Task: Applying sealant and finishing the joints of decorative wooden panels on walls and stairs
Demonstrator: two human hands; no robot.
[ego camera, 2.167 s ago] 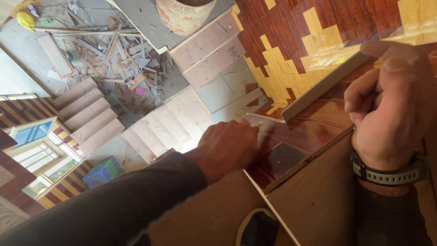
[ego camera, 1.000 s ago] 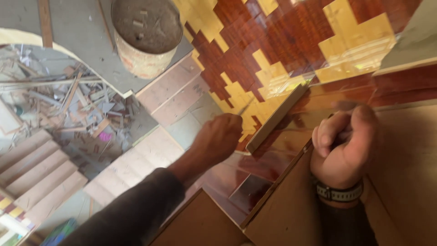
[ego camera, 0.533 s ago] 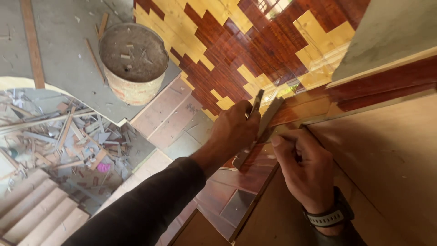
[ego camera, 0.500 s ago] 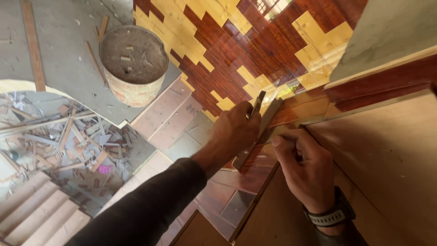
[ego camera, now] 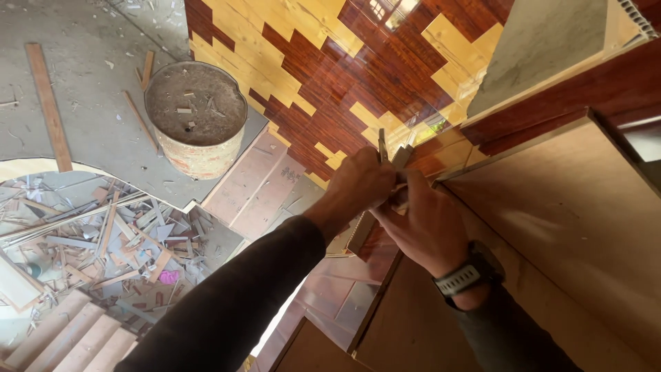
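Below us spreads the glossy red-and-yellow patterned panel, its edge meeting the plain brown board. Our left hand is clenched around a narrow wooden strip at that joint, and our right hand pinches it alongside. We judge we're fitting trim; next comes careful alignment.

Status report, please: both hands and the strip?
Left hand grips narrow wooden strip. Right hand pinches it alongside. Thin tool protrudes above. Nothing blocking.

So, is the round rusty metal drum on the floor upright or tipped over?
Upright: the round rusty metal drum stands on its base, its open top faces up.
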